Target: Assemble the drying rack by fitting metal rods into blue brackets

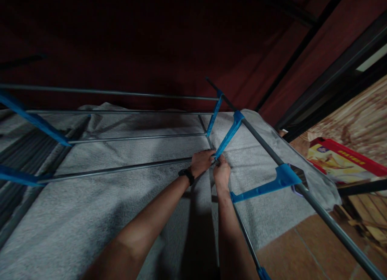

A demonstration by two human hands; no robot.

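Observation:
A frame of grey metal tubes and blue plastic brackets stands over a grey cloth (169, 195). My left hand (203, 162), with a black watch (186, 176) on its wrist, is closed round the right end of a long metal tube (130, 167). Right beside it, my right hand (222, 172) is closed at the lower end of a slanting blue bracket (229, 137), where tube and bracket meet. Fingers hide the joint itself. Another blue bracket (266, 187) juts from the thick side tube (263, 141), to the right of my right forearm.
More blue brackets (33, 119) carry the tubes' left ends. Loose tubes (27, 175) lie in a pile at the left. A dark red surface (121, 42) rises behind. At the right are a red and yellow box (344, 161) and brown floor tiles (290, 256).

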